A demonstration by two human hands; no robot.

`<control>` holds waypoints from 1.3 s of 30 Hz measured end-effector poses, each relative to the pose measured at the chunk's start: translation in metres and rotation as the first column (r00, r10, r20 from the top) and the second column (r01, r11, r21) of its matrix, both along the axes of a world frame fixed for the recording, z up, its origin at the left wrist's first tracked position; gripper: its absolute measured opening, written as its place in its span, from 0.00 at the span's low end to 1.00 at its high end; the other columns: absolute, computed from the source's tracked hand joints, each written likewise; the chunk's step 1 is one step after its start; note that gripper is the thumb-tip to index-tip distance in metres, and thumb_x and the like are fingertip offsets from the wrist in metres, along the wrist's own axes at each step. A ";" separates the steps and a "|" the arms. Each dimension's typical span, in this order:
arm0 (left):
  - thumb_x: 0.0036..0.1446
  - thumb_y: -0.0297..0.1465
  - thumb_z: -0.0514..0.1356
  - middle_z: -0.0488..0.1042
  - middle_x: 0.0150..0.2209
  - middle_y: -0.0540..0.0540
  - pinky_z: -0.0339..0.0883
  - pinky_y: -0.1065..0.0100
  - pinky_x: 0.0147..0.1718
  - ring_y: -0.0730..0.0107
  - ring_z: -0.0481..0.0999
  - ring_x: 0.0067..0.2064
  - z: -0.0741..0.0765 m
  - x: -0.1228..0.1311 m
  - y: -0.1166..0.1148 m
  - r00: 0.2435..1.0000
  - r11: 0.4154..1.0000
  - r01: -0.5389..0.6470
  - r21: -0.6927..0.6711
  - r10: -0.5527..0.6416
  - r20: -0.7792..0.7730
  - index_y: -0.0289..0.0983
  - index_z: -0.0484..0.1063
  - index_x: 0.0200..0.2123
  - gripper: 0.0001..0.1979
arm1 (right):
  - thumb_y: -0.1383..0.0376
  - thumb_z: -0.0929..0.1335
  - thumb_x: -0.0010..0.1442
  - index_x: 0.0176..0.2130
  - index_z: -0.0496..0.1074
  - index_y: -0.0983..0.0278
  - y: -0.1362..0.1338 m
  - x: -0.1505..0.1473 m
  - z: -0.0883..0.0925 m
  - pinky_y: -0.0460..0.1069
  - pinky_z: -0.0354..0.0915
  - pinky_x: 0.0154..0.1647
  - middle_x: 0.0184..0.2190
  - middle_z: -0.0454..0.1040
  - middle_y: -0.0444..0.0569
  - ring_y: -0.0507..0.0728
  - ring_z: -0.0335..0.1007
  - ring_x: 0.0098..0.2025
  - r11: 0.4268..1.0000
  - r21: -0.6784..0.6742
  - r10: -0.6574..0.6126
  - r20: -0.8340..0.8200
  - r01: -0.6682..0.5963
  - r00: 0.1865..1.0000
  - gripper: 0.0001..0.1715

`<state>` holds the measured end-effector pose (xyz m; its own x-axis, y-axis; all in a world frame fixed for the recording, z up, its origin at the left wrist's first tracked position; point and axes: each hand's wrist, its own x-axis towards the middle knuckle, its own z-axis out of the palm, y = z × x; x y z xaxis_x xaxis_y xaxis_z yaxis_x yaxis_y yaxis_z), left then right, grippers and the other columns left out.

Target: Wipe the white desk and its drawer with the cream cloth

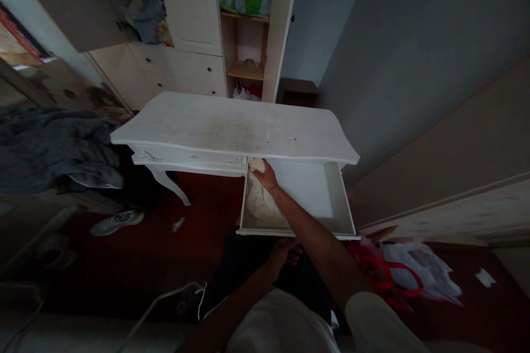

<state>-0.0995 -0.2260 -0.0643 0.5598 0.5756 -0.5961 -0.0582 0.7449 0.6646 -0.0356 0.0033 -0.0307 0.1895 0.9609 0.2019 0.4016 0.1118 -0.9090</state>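
A white desk (pixel 232 124) stands in front of me with its right drawer (pixel 342 204) pulled out. A cream cloth bundle (pixel 259 204) lies along the drawer's left side. My right hand (pixel 266 176) reaches into the drawer and presses on the far end of the cloth, fingers closed over it. My left hand (pixel 285 252) is below the drawer's front edge, fingers curled under it; what they touch is hidden.
A white wardrobe (pixel 190 16) with an open shelf compartment stands behind the desk. Dark clothes (pixel 53 146) are heaped at the left, a sneaker (pixel 116 222) lies on the red floor, and white-and-red plastic bags (pixel 409 273) lie at the right.
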 end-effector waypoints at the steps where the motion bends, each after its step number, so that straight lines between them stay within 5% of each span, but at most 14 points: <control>1: 0.32 0.56 0.68 0.75 0.27 0.48 0.64 0.70 0.24 0.75 0.70 0.23 0.001 0.000 0.000 1.000 1.000 0.002 -0.005 -0.002 0.007 0.35 0.71 0.34 0.34 | 0.65 0.70 0.50 0.60 0.66 0.66 -0.003 0.002 0.004 0.59 0.62 0.62 0.55 0.73 0.55 0.62 0.70 0.56 0.999 -0.006 0.050 -0.011 -0.050 0.999 0.37; 7: 0.33 0.56 0.69 0.76 0.28 0.48 0.64 0.71 0.23 0.76 0.70 0.23 0.002 -0.002 0.000 1.000 1.000 0.023 -0.017 -0.023 0.018 0.34 0.73 0.39 0.36 | 0.68 0.70 0.46 0.58 0.71 0.64 -0.032 0.015 0.026 0.59 0.69 0.54 0.47 0.79 0.48 0.61 0.76 0.45 0.954 -0.093 0.275 -0.112 -0.285 0.955 0.38; 13: 0.33 0.54 0.69 0.76 0.27 0.48 0.63 0.71 0.21 0.76 0.69 0.21 -0.007 0.003 0.002 0.999 0.998 0.036 -0.060 -0.034 0.024 0.34 0.72 0.38 0.35 | 0.68 0.68 0.52 0.63 0.66 0.60 -0.039 0.011 0.058 0.59 0.57 0.66 0.61 0.70 0.50 0.61 0.66 0.60 0.954 0.029 0.294 0.088 -0.297 0.952 0.39; 20: 0.36 0.52 0.69 0.78 0.30 0.46 0.64 0.70 0.23 0.75 0.70 0.23 -0.005 0.000 0.002 0.998 0.998 0.037 -0.054 -0.035 0.051 0.35 0.73 0.39 0.32 | 0.75 0.67 0.51 0.63 0.66 0.63 -0.033 -0.001 0.072 0.60 0.54 0.68 0.61 0.66 0.56 0.62 0.60 0.64 0.904 -0.073 0.423 0.307 -0.422 0.853 0.41; 33: 0.35 0.53 0.68 0.77 0.30 0.44 0.64 0.68 0.26 0.73 0.70 0.25 0.001 -0.003 0.001 0.998 1.000 -0.015 -0.015 0.016 0.067 0.34 0.74 0.31 0.28 | 0.72 0.69 0.56 0.59 0.71 0.56 -0.146 -0.016 0.092 0.54 0.63 0.60 0.55 0.70 0.52 0.60 0.68 0.56 0.713 -0.296 0.696 0.413 -0.636 0.588 0.31; 39: 0.45 0.52 0.67 0.76 0.28 0.42 0.68 0.64 0.33 0.64 0.75 0.31 -0.009 -0.008 -0.006 0.995 0.996 -0.085 -0.002 0.085 0.051 0.34 0.72 0.28 0.24 | 0.75 0.68 0.51 0.56 0.75 0.54 -0.181 0.012 0.102 0.58 0.60 0.61 0.56 0.71 0.51 0.63 0.65 0.59 0.746 -0.316 0.660 0.469 -0.586 0.587 0.34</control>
